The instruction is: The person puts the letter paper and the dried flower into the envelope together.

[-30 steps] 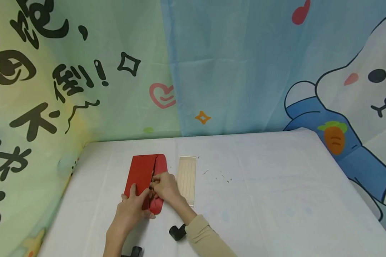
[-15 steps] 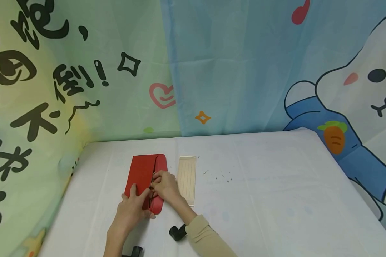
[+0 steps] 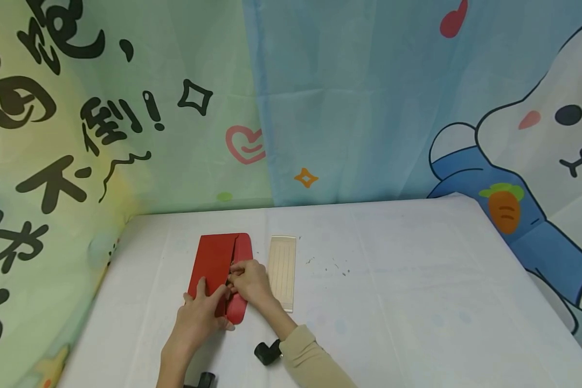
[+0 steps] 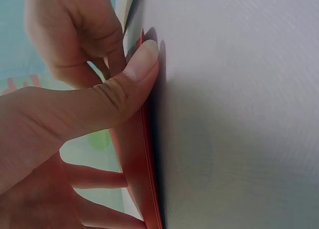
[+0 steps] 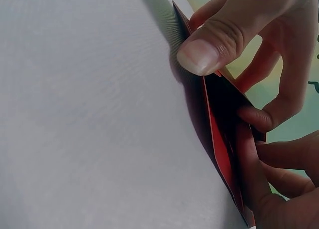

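A red paper envelope [image 3: 212, 258] lies on the table, its rounded flap [image 3: 243, 248] folded out to the right. My left hand [image 3: 197, 312] holds the envelope's near part, fingers spread over the red panel and thumb at the near edge. In the left wrist view that thumb [image 4: 142, 64] presses on the edge. Fingers of my right hand [image 3: 253, 283] are curled at the slit between panel and flap. The right wrist view shows one right finger [image 5: 246, 156] inside the dark opening. What lies deeper inside is hidden.
To the right of the envelope is a cream strip [image 3: 282, 272] with lengthwise lines. Tiny dark bits [image 3: 343, 272] are scattered further right. Black wrist devices [image 3: 268, 352] sit by both forearms. A printed curtain [image 3: 349, 108] hangs behind the white table [image 3: 417, 302].
The near end of the flap, creased a second ago, looks smoother. A dark, gold-flecked bit at the slit shows less. My right fingers shift slightly; the left hand stays put.
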Demonstrator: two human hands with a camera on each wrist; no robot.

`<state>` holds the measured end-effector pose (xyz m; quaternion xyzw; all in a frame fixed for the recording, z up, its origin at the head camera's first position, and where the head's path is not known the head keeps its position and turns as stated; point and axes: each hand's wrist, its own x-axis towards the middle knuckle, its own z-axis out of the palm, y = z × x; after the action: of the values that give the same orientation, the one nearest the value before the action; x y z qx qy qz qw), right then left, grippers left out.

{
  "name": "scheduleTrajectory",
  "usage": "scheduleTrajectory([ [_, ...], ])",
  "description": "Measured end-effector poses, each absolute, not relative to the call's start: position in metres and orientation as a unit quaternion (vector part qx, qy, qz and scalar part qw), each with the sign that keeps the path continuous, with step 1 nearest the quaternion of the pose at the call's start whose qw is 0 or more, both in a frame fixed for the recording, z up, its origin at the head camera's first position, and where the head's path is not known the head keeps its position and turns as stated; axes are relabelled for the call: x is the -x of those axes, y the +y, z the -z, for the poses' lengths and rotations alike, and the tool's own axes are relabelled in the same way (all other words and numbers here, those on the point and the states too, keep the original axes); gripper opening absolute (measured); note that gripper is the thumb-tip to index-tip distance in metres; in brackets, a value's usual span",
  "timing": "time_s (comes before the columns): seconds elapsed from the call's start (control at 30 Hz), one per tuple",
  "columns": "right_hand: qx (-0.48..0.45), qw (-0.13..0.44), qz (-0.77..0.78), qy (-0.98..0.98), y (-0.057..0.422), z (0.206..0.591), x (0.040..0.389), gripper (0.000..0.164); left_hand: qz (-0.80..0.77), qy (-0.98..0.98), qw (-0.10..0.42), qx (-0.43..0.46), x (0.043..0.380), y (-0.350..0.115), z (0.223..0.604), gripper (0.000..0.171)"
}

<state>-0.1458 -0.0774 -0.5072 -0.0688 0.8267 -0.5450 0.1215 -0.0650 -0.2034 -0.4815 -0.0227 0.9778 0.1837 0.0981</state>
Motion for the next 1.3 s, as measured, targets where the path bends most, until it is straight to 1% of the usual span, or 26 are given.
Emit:
scheduleTrajectory([
  [0.27,0.056,0.079,0.504,0.858,-0.0780,0.5102,0.1464,0.008,-0.182,0.978,0.096,0.024,0.0655,-0.2018,0.4824,0.069],
  [0.37,0.043,0.085,0.522,0.848,-0.0789,0.5113,0.1462,0.008,-0.183,0.978,0.098,0.025,0.0652,-0.2013,0.4824,0.069],
  [0.6,0.039,0.127,0.571,0.810,-0.0803,0.5117,0.1467,0.018,-0.187,0.976,0.104,0.028,0.0650,-0.2023,0.4820,0.069],
  [0.73,0.038,0.162,0.601,0.781,-0.0796,0.5123,0.1479,0.024,-0.185,0.977,0.104,0.028,0.0652,-0.2025,0.4820,0.068],
  [0.8,0.032,0.190,0.628,0.754,-0.0782,0.5120,0.1484,0.027,-0.182,0.978,0.102,0.027,0.0649,-0.2025,0.4820,0.067],
  [0.9,0.024,0.249,0.674,0.695,-0.0748,0.5114,0.1487,0.035,-0.178,0.979,0.099,0.026,0.0648,-0.2026,0.4824,0.066],
  [1.0,0.014,0.309,0.710,0.632,-0.0730,0.5122,0.1500,0.037,-0.177,0.979,0.099,0.025,0.0649,-0.2024,0.4823,0.066],
  [1.07,0.013,0.333,0.725,0.603,-0.0724,0.5125,0.1507,0.037,-0.175,0.979,0.098,0.023,0.0651,-0.2024,0.4824,0.067],
  [1.17,0.013,0.341,0.734,0.587,-0.0723,0.5122,0.1506,0.037,-0.172,0.980,0.095,0.020,0.0648,-0.2026,0.4826,0.066],
  [1.3,0.013,0.318,0.722,0.614,-0.0729,0.5114,0.1491,0.037,-0.169,0.981,0.093,0.018,0.0641,-0.2029,0.4826,0.065],
])
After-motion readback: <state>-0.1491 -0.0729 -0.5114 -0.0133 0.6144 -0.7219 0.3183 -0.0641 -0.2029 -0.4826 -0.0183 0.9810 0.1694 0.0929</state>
